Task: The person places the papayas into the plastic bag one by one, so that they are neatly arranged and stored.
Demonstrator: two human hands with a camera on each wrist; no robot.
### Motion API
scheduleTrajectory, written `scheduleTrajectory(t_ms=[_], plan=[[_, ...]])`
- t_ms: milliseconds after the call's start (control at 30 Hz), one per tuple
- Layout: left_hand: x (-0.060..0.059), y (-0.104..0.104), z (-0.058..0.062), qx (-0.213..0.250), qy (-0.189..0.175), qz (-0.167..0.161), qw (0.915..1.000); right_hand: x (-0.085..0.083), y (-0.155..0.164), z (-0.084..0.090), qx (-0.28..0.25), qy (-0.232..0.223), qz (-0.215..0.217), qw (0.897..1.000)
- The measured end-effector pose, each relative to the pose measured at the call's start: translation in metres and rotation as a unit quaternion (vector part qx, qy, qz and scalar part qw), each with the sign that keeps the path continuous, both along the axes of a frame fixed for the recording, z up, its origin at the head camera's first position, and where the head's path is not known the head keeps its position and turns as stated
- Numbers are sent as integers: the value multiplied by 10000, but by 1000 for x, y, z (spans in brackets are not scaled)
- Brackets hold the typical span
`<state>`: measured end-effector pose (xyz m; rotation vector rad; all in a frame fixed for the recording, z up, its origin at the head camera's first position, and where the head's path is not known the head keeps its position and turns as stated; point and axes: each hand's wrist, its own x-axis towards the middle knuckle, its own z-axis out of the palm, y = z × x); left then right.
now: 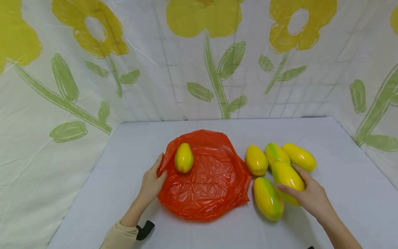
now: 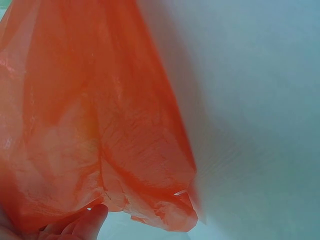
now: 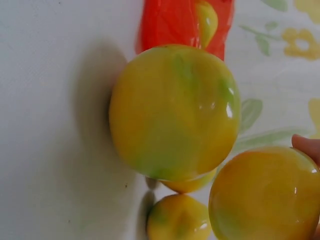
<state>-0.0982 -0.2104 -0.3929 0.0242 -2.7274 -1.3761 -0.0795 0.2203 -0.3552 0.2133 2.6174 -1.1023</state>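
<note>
Six yellow-green mangoes: one mango (image 1: 183, 158) lies on the one orange bag (image 1: 208, 183). The left hand (image 1: 151, 183) pinches the bag's edge. The right hand (image 1: 311, 195) wraps around another mango (image 1: 287, 180).

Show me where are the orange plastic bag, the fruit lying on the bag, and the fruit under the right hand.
orange plastic bag (image 1: 208, 186): head view, on its crinkled middle.
fruit on the bag (image 1: 183, 158): head view, on its yellow middle.
fruit under the right hand (image 1: 286, 174): head view, on its bare upper half.

A pale grey table (image 1: 342, 180) before a white plastic backdrop (image 1: 161, 79) of yellow flowers and green leaves.
</note>
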Motion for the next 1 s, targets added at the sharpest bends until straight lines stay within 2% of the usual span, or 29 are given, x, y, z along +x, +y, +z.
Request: scheduleTrajectory(t_ms=[200,433,733,1000], plan=[[0,0,0,28,28,4,10000,2,-6,3,35,147,71,9999],[1,0,2,-95,144,-13,9999,-1,-14,8,-33,33,100,9999],[0,-1,1,-105,167,-14,9998,-2,-31,9,-188,367,209,9989],[1,-2,1,-131,195,-8,9997,-6,-48,11,-393,413,231,9981]])
